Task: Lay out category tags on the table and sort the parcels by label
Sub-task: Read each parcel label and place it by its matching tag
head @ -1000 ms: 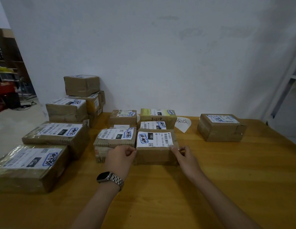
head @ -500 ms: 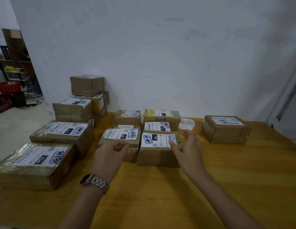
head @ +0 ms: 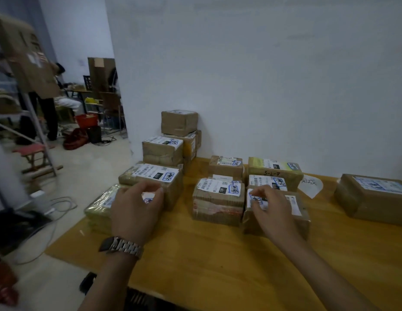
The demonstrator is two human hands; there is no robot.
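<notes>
Nothing held in the left hand (head: 137, 207) or the right hand (head: 271, 212): both loosely curled, relaxed, hovering. Let go of the centre parcel (head: 295, 208), gripped at its sides a second ago; now resting on the table (head: 218, 254), just beside its left neighbour (head: 218, 203). Looks placed; reaching left toward the wrapped parcel (head: 98, 209), probably next.

Our left hand (head: 137, 212), a metal watch (head: 125, 246) at its wrist, hangs loosely curled over the plastic-wrapped parcel (head: 99, 209). Our right hand (head: 273, 212), curled alike and holding nothing, is over a labelled brown parcel (head: 303, 218). Between our hands sits a corrugated parcel (head: 218, 205). Beyond the right hand lies a white paper tag (head: 311, 185).
</notes>
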